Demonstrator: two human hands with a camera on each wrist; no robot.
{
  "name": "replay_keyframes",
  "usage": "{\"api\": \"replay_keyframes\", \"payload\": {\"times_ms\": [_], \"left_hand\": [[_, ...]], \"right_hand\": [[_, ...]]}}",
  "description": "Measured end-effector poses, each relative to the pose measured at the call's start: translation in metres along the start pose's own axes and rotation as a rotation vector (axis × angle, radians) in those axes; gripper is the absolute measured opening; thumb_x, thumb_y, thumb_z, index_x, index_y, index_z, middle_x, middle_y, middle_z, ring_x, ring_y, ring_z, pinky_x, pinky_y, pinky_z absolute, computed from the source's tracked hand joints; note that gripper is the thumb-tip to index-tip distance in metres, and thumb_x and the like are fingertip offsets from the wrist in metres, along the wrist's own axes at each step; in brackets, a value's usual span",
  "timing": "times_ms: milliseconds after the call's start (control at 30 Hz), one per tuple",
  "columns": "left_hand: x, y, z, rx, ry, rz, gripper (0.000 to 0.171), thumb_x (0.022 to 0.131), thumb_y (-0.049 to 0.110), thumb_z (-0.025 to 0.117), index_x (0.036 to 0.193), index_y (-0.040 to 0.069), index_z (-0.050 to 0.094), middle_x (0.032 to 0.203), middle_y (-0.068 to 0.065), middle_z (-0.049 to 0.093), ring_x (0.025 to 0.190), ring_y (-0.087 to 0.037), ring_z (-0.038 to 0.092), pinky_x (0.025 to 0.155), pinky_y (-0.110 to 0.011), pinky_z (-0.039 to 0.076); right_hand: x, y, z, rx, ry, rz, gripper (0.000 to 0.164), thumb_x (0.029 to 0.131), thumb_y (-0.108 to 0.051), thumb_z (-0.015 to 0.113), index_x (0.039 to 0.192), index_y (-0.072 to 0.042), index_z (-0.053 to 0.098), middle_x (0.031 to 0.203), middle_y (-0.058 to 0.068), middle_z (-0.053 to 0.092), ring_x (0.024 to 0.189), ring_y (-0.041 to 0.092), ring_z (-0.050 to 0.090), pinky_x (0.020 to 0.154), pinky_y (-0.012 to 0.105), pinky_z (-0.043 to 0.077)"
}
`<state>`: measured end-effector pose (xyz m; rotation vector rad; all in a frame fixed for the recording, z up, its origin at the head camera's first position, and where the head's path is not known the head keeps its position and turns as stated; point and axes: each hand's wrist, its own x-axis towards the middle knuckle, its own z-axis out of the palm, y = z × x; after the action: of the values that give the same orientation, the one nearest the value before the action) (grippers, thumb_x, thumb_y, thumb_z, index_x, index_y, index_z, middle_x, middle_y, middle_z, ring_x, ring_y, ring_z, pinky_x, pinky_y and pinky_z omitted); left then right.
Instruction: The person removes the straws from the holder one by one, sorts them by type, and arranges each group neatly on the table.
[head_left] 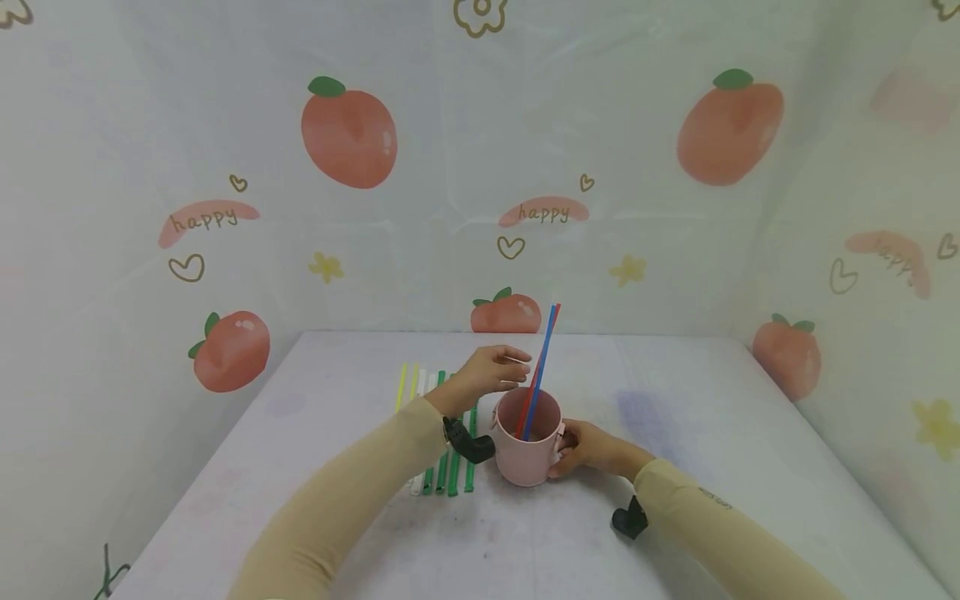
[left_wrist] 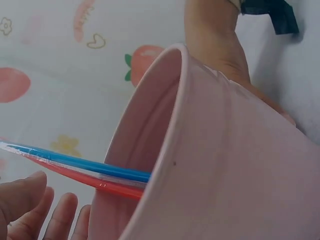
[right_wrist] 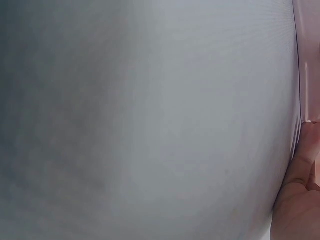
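A pink bucket [head_left: 525, 462] stands upright on the table. A blue straw [head_left: 545, 346] and a red straw [left_wrist: 115, 189] lean in it, their upper ends well above the rim. My left hand [head_left: 487, 372] hovers over the bucket's left rim beside these straws; in the left wrist view its fingers are spread apart and hold nothing. Low on the bucket's right side, by a handle lug, my right hand [head_left: 596, 446] grips the wall. In the right wrist view only part of that hand [right_wrist: 300, 200] shows against the pink bucket.
Left of the bucket lie several green straws [head_left: 453, 479], white straws [head_left: 416, 486] and yellow straws [head_left: 401, 387], partly hidden under my left arm. The white table [head_left: 300, 433] meets a fruit-printed curtain [head_left: 420, 250] at the back.
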<state>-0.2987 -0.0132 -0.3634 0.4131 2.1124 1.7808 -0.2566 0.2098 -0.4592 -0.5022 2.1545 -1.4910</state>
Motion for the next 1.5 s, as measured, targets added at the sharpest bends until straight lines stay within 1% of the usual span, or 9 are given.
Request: {"api": "replay_keyframes", "payload": {"times_ms": [100,200,367,467,600,867,1167,1400,1500], "left_hand": [[0.002,0.000,0.002,0.013,-0.005,-0.024,0.031,0.090,0.011,0.060,0.119,0.003,0.058,0.112,-0.012,0.062,0.099,-0.020,0.060,0.090,-0.036,0.048],[0.002,-0.001,0.005,0.044,-0.009,-0.049,0.027,0.089,0.012,0.061,0.116,0.007,0.061,0.108,-0.008,0.065,0.099,-0.018,0.060,0.093,-0.039,0.045],[0.004,-0.003,0.007,0.090,-0.031,-0.059,0.027,0.088,0.016,0.064,0.115,0.012,0.063,0.109,-0.003,0.064,0.107,-0.018,0.055,0.099,-0.045,0.040],[0.006,-0.005,0.008,0.104,-0.034,-0.057,0.027,0.089,0.016,0.063,0.116,0.013,0.063,0.109,-0.003,0.064,0.108,-0.019,0.054,0.098,-0.046,0.040],[0.006,-0.006,0.009,0.116,-0.031,-0.056,0.027,0.089,0.014,0.062,0.117,0.012,0.062,0.104,-0.004,0.065,0.104,-0.017,0.056,0.094,-0.043,0.043],[0.007,-0.007,0.010,0.113,-0.026,-0.048,0.027,0.088,0.013,0.063,0.115,0.009,0.063,0.101,-0.005,0.067,0.101,-0.016,0.057,0.091,-0.039,0.045],[0.008,-0.009,0.009,0.101,0.009,-0.065,0.026,0.086,0.016,0.066,0.112,0.011,0.064,0.098,-0.004,0.067,0.096,-0.016,0.058,0.087,-0.037,0.047],[0.006,-0.010,0.006,0.085,0.020,-0.068,0.027,0.086,0.018,0.067,0.111,0.011,0.064,0.100,-0.004,0.066,0.100,-0.019,0.056,0.093,-0.044,0.044],[0.006,-0.011,0.005,0.070,0.025,-0.066,0.028,0.086,0.018,0.067,0.112,0.010,0.063,0.101,-0.005,0.066,0.101,-0.019,0.056,0.093,-0.045,0.044]], "right_hand": [[0.000,0.000,0.000,0.003,-0.002,-0.005,0.050,0.069,-0.001,0.079,0.111,0.002,0.052,0.087,0.003,0.052,0.083,0.017,0.047,0.070,0.021,0.043],[0.000,0.001,0.000,0.003,-0.003,-0.012,0.049,0.069,0.000,0.079,0.111,0.002,0.053,0.086,0.002,0.052,0.083,0.016,0.047,0.070,0.021,0.043],[0.001,0.002,-0.001,-0.005,-0.001,-0.005,0.048,0.069,-0.001,0.079,0.109,0.001,0.053,0.086,0.001,0.052,0.082,0.016,0.047,0.070,0.021,0.042],[0.002,0.002,-0.001,-0.011,-0.001,-0.001,0.049,0.069,-0.002,0.079,0.110,0.000,0.053,0.087,0.001,0.051,0.082,0.015,0.047,0.070,0.023,0.042],[0.003,0.003,-0.001,-0.018,0.002,0.013,0.051,0.068,-0.004,0.080,0.111,-0.001,0.053,0.087,0.002,0.051,0.083,0.016,0.047,0.071,0.024,0.042],[0.002,0.003,-0.002,-0.015,0.000,0.008,0.051,0.068,-0.003,0.080,0.111,-0.001,0.054,0.087,0.002,0.051,0.083,0.016,0.047,0.070,0.023,0.043],[-0.001,-0.001,0.000,0.009,-0.007,-0.005,0.050,0.069,0.000,0.079,0.111,0.001,0.053,0.087,0.003,0.050,0.083,0.018,0.046,0.069,0.022,0.042],[0.000,0.000,0.000,-0.008,-0.006,-0.002,0.049,0.069,-0.001,0.079,0.109,0.000,0.053,0.086,0.003,0.049,0.082,0.017,0.046,0.069,0.023,0.042],[0.001,0.001,0.000,-0.020,0.001,0.013,0.049,0.068,-0.004,0.080,0.109,-0.001,0.053,0.087,0.003,0.049,0.083,0.016,0.046,0.070,0.024,0.042]]}}
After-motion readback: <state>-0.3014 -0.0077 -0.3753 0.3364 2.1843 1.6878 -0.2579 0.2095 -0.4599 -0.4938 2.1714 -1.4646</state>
